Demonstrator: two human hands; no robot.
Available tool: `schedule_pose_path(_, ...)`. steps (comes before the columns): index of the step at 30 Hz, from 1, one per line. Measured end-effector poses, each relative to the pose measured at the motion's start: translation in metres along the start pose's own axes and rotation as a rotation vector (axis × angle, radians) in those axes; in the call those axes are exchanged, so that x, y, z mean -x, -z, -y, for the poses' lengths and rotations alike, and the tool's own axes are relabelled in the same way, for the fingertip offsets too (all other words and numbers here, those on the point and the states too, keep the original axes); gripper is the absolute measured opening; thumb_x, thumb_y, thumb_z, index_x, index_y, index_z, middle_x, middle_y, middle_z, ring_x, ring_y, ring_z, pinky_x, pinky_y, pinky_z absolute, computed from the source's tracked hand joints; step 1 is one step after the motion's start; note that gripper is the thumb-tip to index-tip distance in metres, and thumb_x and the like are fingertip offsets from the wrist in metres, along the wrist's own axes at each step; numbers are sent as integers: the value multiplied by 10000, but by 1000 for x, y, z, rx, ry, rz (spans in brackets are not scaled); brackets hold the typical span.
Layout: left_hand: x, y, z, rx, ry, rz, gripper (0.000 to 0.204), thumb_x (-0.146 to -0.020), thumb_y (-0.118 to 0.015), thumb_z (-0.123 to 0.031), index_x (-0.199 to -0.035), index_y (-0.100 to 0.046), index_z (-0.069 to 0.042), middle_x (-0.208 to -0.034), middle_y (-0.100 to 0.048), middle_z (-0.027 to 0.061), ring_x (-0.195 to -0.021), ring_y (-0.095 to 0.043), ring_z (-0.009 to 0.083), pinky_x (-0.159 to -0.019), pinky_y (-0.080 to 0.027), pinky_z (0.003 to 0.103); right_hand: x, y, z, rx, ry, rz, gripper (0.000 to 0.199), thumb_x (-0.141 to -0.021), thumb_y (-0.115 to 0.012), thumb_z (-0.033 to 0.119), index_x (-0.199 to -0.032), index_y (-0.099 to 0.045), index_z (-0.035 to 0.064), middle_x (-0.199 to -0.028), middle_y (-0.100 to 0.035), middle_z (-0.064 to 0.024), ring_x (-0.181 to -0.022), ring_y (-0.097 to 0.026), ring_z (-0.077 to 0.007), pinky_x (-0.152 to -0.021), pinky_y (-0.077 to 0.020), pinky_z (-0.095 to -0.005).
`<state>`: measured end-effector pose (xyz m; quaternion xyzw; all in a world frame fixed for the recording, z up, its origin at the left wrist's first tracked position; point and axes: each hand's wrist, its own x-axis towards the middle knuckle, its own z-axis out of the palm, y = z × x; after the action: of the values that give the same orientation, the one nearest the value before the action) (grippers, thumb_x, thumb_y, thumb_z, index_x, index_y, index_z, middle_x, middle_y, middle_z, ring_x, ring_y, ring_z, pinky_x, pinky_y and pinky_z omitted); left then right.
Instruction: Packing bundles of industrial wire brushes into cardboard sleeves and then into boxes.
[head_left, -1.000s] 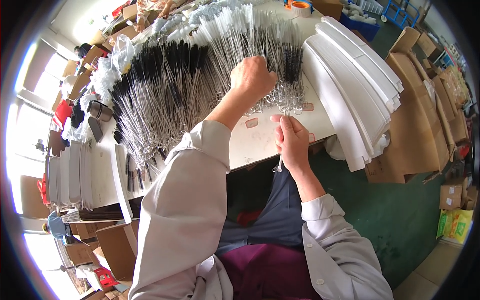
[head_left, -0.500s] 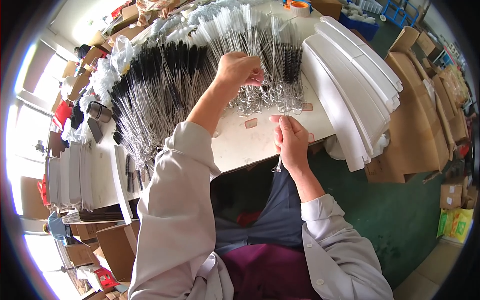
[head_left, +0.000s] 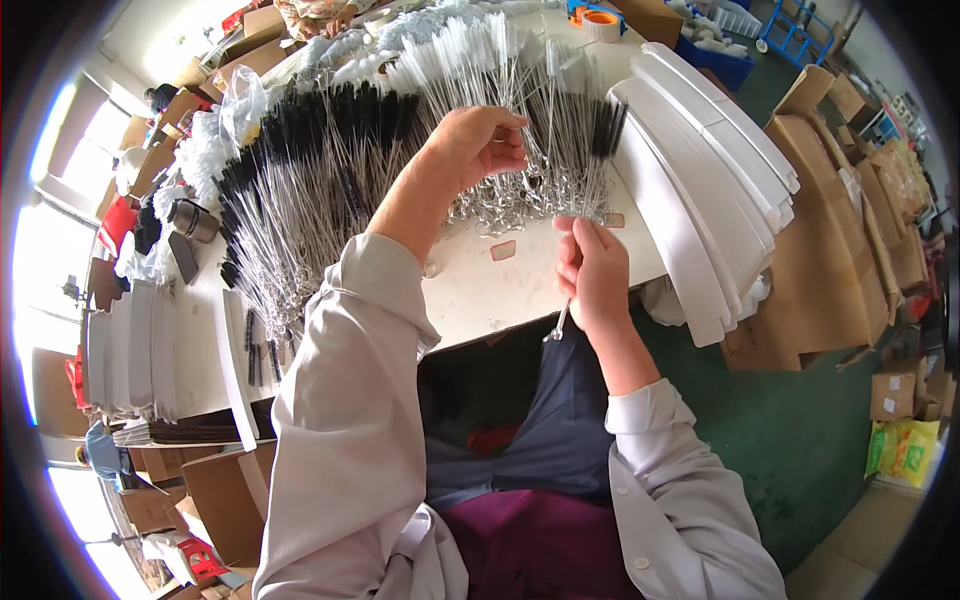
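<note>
The grip of the right hand [head_left: 600, 270] is clenched around a thin wire stem [head_left: 562, 316], whose looped end is exposed on the near side, past the bench's [head_left: 480, 305] near edge. The visible length is pointed near to far, with its far end leaned a little to the right. Just past this hand, at the far right of the pile, a small cluster of black bristle heads [head_left: 608, 130] is seen; whether they are joined to the held stem cannot be made out for certain among the crowded wires. The left hand [head_left: 475, 142] is held farther out and to the left, with fingers curled beside the looped near ends of the pale-bristled brushes [head_left: 470, 60]; whether a wire is pinched there cannot be told. These brushes are laid with loops near and bristles far, and most of them are closer to the left hand. Farther left, black-bristled brushes [head_left: 335, 120] are massed in much the same direction. To the right, white sheets [head_left: 690, 190] are stacked.
</note>
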<state>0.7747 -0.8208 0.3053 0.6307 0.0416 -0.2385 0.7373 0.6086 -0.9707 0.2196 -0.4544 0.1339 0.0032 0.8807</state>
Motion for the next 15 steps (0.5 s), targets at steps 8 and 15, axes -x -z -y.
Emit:
schedule_pose_path(8, 25, -6, -22, -258, -107, -53, 259, -1010, -571, -208, -875, -601, 11, -687, -641, 145, -542, -674, 252, -526, -616, 385, -97, -49, 47, -108, 139, 125, 310, -1095, -439, 176, -1062, -586, -95, -1006, -663, -212, -902, -701, -298, -818, -614, -403)
schedule_pose_path(15, 32, -3, -27, -540, -259, -139, 324, -988, -503, -206, -854, -612, 68, -677, -650, 161, -545, -690, 251, -488, -617, 374, -151, -56, 47, -318, 17, 124, 235, -1088, -429, 101, -1104, -503, -121, -1219, -584, -301, -1172, -642, -406, -1087, -559, -474)
